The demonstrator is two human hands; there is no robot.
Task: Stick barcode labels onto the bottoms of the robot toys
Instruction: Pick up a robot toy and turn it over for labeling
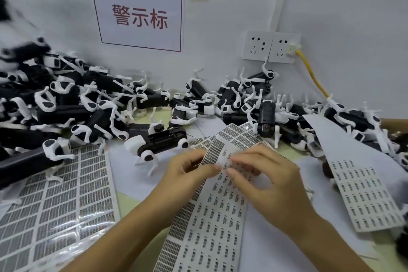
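Our left hand (187,166) and right hand (262,174) together pinch a label on the sheet (212,216); the nearest upturned toy (162,142), long axis left-right, lies at eleven o'clock, closer to the left.

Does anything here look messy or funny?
Yes. The robot toys lie jumbled in heaps along the wall, legs pointing every way. One toy lies tipped on a label sheet. The sheets overlap crookedly. Both hands pinch one sheet.
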